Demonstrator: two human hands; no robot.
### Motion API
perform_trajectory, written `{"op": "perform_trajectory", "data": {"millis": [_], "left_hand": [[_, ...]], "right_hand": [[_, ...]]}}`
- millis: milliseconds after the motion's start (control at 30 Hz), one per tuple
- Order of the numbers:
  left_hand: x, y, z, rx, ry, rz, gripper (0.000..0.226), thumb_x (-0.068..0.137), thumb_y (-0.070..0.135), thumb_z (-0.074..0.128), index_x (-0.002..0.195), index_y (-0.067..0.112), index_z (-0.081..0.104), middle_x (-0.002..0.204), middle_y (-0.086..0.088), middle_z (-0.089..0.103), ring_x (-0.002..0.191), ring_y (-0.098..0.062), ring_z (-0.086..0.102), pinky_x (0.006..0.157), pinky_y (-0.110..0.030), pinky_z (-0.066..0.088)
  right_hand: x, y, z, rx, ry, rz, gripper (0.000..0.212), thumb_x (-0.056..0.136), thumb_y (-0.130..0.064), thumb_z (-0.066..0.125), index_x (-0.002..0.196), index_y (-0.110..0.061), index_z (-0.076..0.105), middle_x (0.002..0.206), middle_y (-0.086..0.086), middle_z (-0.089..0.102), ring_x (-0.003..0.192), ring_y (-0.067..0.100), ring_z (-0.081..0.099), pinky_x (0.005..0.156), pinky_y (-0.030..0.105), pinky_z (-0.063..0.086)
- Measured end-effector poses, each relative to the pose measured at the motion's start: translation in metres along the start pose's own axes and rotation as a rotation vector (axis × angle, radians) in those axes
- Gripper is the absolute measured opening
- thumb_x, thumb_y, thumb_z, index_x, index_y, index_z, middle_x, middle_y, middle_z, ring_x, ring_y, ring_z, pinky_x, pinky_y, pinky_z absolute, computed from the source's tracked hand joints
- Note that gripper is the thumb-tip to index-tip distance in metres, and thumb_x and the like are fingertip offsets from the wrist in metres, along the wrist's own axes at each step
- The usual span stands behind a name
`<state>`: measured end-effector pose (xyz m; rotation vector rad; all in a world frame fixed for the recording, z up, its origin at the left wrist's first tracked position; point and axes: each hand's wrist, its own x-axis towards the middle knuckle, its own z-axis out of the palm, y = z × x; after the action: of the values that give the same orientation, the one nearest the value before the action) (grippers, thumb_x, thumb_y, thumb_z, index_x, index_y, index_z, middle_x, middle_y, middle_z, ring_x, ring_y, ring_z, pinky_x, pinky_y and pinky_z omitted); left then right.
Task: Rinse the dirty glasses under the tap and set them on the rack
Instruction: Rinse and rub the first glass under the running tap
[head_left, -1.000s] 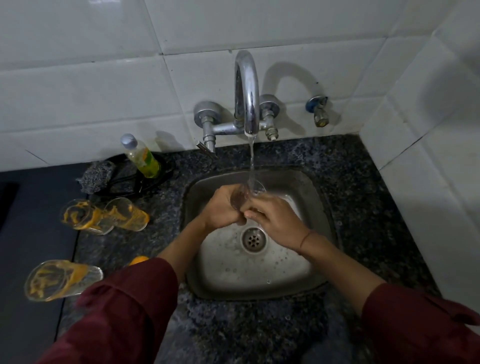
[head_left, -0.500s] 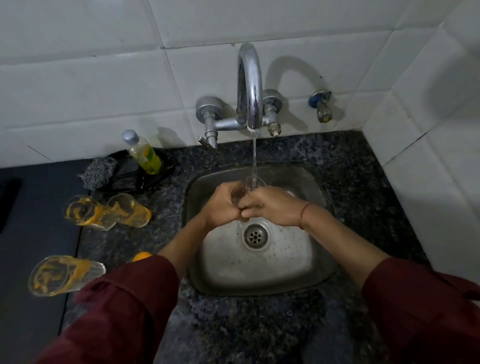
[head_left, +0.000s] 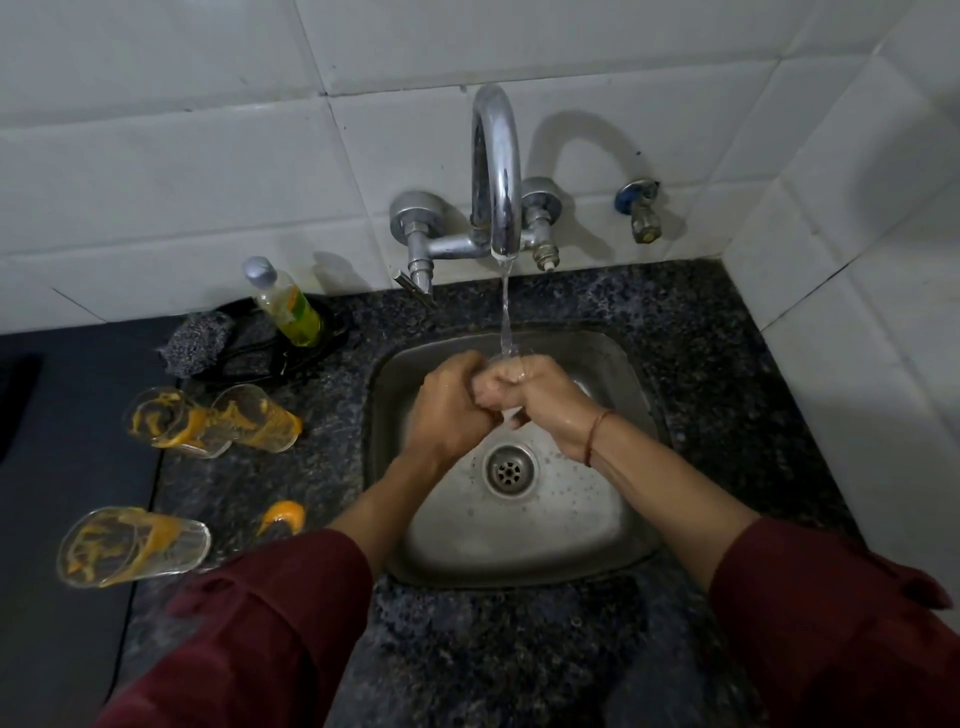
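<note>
Water (head_left: 505, 312) runs in a thin stream from the curved tap (head_left: 496, 171) straight down onto the knuckles of the right hand (head_left: 545, 405), which is pressed against the left hand (head_left: 449, 410) over the back half of the steel sink (head_left: 623, 519). Both sets of fingers are curled tight around the glass (head_left: 513, 414), which is almost wholly hidden between them, with only a clear sliver showing under the right-hand fingers. The sink's back wall is close behind the fingers. Toward the person the basin lies open, with the drain (head_left: 509, 470) just below the hands and bare steel on both sides. Well to the left of the fingers, past the sink rim on the speckled granite counter (head_left: 727, 389), two orange-smeared glasses (head_left: 171, 421) lie on their sides touching each other. A third dirty glass (head_left: 132, 545) lies nearer the left sleeve (head_left: 249, 623), at the counter's dark edge. Behind those glasses a dish-soap bottle (head_left: 288, 306) stands on a black holder (head_left: 291, 353) beside a steel scrubber (head_left: 197, 343). To the right of the fingers the counter runs bare to the tiled corner. A second ago the glass's mouth showed above the fingers under the stream. Since then the hands have closed in over it, and the water now lands on skin. The glasses on the counter have not moved.
</note>
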<state>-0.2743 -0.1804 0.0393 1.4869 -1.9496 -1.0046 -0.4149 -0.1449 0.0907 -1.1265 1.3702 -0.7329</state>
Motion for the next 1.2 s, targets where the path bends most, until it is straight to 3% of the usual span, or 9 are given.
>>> {"op": "perform_trajectory", "data": {"millis": [67,167,233,400,533,700,867,1033,1200], "left_hand": [[0.002,0.0,-0.002,0.084,0.022,0.029,0.028,0.067,0.016,0.079,0.074,0.021,0.052,0.071,0.004,0.063,0.062,-0.008,0.057,0.053,-0.028,0.04],[0.011,-0.006,-0.024,-0.231,-0.362,-0.063,0.034,0.054,-0.013,0.077,0.084,-0.002,0.067,0.072,-0.008,0.069,0.064,-0.01,0.066,0.058,-0.029,0.05],[0.009,-0.007,-0.03,-0.32,-0.424,-0.084,0.041,0.051,-0.02,0.076,0.088,-0.003,0.067,0.075,-0.003,0.07,0.068,-0.01,0.067,0.059,-0.027,0.05],[-0.007,-0.002,-0.007,0.048,-0.038,0.046,0.03,0.065,0.027,0.077,0.08,0.019,0.052,0.077,0.003,0.064,0.069,-0.017,0.061,0.058,-0.036,0.049],[-0.003,-0.002,-0.023,-0.279,-0.368,-0.114,0.041,0.059,-0.016,0.078,0.084,0.012,0.064,0.072,-0.001,0.07,0.061,-0.018,0.068,0.049,-0.034,0.052],[0.002,-0.004,-0.013,0.079,0.006,0.03,0.03,0.067,0.014,0.082,0.088,0.018,0.062,0.08,0.006,0.068,0.069,-0.007,0.063,0.058,-0.024,0.049],[0.013,-0.001,-0.04,-0.224,-0.42,-0.123,0.035,0.054,-0.023,0.071,0.087,-0.012,0.062,0.072,-0.019,0.067,0.053,-0.024,0.061,0.042,-0.029,0.048],[0.004,0.003,-0.02,-0.043,-0.094,0.02,0.036,0.061,0.016,0.083,0.093,0.011,0.067,0.08,0.002,0.072,0.071,-0.011,0.067,0.061,-0.028,0.052],[0.005,0.0,-0.032,-0.304,-0.436,-0.107,0.042,0.054,-0.029,0.072,0.077,0.005,0.065,0.065,-0.005,0.069,0.058,-0.022,0.066,0.053,-0.038,0.054]], "right_hand": [[-0.003,0.001,-0.001,-0.062,-0.059,-0.053,0.016,0.097,-0.001,0.059,0.1,-0.01,0.071,0.093,0.004,0.071,0.081,0.008,0.06,0.068,0.023,0.047],[-0.007,-0.003,-0.015,-0.598,-0.291,-0.181,0.018,0.095,-0.005,0.064,0.096,-0.021,0.073,0.1,-0.003,0.071,0.094,0.01,0.063,0.084,0.029,0.05],[-0.004,-0.004,-0.015,-0.732,-0.286,-0.196,0.016,0.095,-0.009,0.065,0.086,-0.02,0.072,0.081,-0.012,0.063,0.077,-0.002,0.056,0.07,0.025,0.044],[0.005,0.0,-0.002,-0.549,-0.163,-0.157,0.019,0.094,-0.004,0.063,0.076,-0.009,0.065,0.072,-0.01,0.059,0.068,0.0,0.052,0.067,0.025,0.043],[0.005,-0.005,-0.013,-0.613,-0.361,-0.15,0.011,0.096,-0.012,0.063,0.102,-0.006,0.071,0.101,0.004,0.073,0.095,0.012,0.066,0.084,0.031,0.049],[0.004,-0.005,-0.005,-0.023,-0.111,-0.002,0.017,0.097,0.001,0.058,0.099,-0.009,0.072,0.094,0.002,0.07,0.086,0.009,0.062,0.07,0.02,0.048],[0.004,-0.007,-0.015,-0.704,-0.338,-0.197,0.012,0.094,-0.003,0.064,0.101,-0.008,0.072,0.103,0.011,0.071,0.1,0.024,0.065,0.093,0.045,0.052],[0.004,-0.012,-0.008,-0.346,-0.217,-0.107,0.019,0.092,0.008,0.057,0.091,-0.004,0.072,0.083,0.006,0.063,0.077,0.016,0.055,0.073,0.029,0.045],[0.004,-0.015,-0.017,-0.736,-0.432,-0.128,0.021,0.095,-0.003,0.062,0.087,-0.021,0.067,0.095,-0.005,0.067,0.09,0.007,0.06,0.087,0.031,0.049]]}}
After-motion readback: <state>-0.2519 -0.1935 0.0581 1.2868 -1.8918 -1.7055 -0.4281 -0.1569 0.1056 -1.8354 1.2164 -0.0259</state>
